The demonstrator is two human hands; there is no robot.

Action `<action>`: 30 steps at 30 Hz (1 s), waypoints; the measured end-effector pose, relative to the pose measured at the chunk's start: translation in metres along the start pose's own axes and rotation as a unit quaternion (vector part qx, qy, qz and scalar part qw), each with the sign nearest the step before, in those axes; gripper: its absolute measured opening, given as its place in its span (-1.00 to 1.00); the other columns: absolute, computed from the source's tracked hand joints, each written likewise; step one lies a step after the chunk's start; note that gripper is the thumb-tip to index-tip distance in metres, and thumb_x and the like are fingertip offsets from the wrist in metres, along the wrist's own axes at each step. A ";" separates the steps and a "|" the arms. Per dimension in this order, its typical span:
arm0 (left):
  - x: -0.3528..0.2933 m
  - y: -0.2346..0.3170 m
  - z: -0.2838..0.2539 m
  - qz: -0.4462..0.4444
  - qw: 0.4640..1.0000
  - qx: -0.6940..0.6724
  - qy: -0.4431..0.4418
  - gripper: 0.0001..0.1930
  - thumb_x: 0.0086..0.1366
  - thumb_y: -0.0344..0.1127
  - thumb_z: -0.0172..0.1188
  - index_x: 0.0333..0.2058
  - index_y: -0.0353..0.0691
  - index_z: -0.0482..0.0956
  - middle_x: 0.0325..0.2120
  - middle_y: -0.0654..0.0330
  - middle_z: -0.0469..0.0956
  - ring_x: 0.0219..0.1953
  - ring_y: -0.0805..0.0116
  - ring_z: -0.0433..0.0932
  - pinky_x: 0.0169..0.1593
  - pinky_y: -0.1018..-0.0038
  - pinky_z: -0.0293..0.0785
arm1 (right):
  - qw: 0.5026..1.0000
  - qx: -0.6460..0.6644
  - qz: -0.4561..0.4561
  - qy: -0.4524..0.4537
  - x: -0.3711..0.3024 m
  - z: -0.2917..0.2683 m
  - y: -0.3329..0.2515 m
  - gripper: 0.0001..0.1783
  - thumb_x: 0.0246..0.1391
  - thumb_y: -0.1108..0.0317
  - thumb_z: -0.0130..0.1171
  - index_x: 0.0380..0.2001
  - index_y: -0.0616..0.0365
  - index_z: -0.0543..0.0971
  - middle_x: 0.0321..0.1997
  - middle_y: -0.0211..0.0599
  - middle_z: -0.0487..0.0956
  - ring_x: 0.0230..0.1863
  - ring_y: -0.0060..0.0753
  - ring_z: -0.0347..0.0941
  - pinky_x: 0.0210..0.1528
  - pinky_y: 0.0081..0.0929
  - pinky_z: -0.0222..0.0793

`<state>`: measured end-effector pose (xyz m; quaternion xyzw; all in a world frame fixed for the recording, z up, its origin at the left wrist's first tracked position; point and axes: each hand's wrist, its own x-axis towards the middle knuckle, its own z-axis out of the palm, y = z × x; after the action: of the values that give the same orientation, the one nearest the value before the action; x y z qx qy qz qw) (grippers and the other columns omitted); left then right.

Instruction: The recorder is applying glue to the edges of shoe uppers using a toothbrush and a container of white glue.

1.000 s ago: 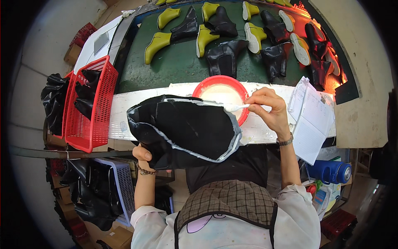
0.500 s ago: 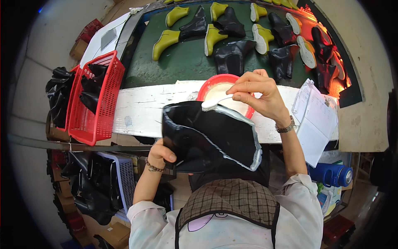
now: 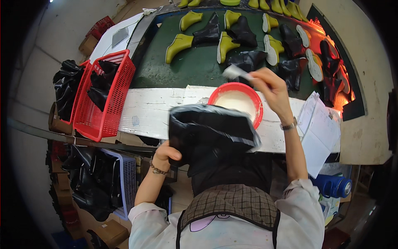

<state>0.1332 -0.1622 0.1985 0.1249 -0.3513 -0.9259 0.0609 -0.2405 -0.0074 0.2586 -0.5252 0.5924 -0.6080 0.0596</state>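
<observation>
My left hand [image 3: 165, 154] grips the left side of a black boot upper [image 3: 207, 130], thumb on top. A whitish band runs along the upper's edges, and its surface is smeared by motion. In my right hand [image 3: 272, 89] is a small white brush [image 3: 237, 73], blurred, pinched by its handle and pointing left, apart from the upper. Below the brush stands a red bowl [image 3: 214, 94] holding creamy white liquid. The upper's far edge overlaps the bowl's near side in view.
Yellow-green boots [image 3: 179, 46] and black uppers [image 3: 292, 72] lie on a green belt [image 3: 153, 62] beyond the white bench [image 3: 143, 106]. Left are a red basket [image 3: 108, 97] and a purple crate [image 3: 127, 182] of black pieces. Right are papers [image 3: 317, 133] and a blue bottle [image 3: 333, 185].
The brush has lifted off the upper's edge and swung up past the bowl with my right hand. The upper has tilted in my left hand. The whole view has shifted slightly.
</observation>
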 end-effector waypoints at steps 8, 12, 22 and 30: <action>0.107 0.074 -0.049 0.133 0.972 -0.150 0.119 -0.31 0.43 -0.10 0.07 0.35 -0.47 0.17 0.26 -0.28 0.36 0.23 -0.29 0.45 0.12 -0.08 0.60 | 0.905 0.054 0.350 0.236 -0.132 -0.015 0.106 -0.77 0.45 0.21 -0.02 -0.14 0.14 0.50 -0.61 -0.57 0.38 -0.76 -0.79 0.12 -0.77 -0.69 -0.02; 0.197 0.103 -0.101 0.122 0.984 -0.050 0.122 -0.59 0.32 -0.09 0.33 0.00 -0.25 0.61 -0.13 0.08 0.70 -0.14 0.22 0.71 -0.21 0.18 0.73 | 0.914 0.026 0.324 0.245 -0.134 -0.006 0.105 -0.76 0.47 0.20 -0.03 -0.15 0.13 0.51 -0.62 -0.58 0.37 -0.75 -0.79 0.11 -0.76 -0.70 -0.03; 0.159 0.243 -0.118 0.355 0.529 0.639 0.430 -0.74 0.23 -0.50 0.14 -0.17 -0.16 0.75 -0.26 0.08 0.74 -0.23 0.23 0.73 -0.14 0.34 0.62 | 0.923 0.047 0.288 0.249 -0.144 -0.016 0.114 -0.72 0.50 0.18 -0.09 -0.20 0.14 0.48 -0.65 -0.59 0.32 -0.78 -0.82 0.05 -0.81 -0.70 -0.11; -0.038 0.300 -0.267 -0.170 0.187 0.840 0.480 -0.52 0.41 -0.25 -0.02 0.28 0.28 0.37 0.44 0.25 0.14 0.44 -0.06 0.10 0.20 -0.49 0.12 | 0.910 0.064 0.316 0.260 -0.129 -0.005 0.117 -0.72 0.50 0.17 -0.07 -0.19 0.13 0.50 -0.63 -0.62 0.32 -0.76 -0.84 0.05 -0.78 -0.74 -0.10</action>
<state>0.2503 -0.5483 0.2128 0.5787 -0.7930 0.1718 -0.0823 -0.2512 0.0517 0.0949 -0.1287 0.6815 -0.7092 0.1263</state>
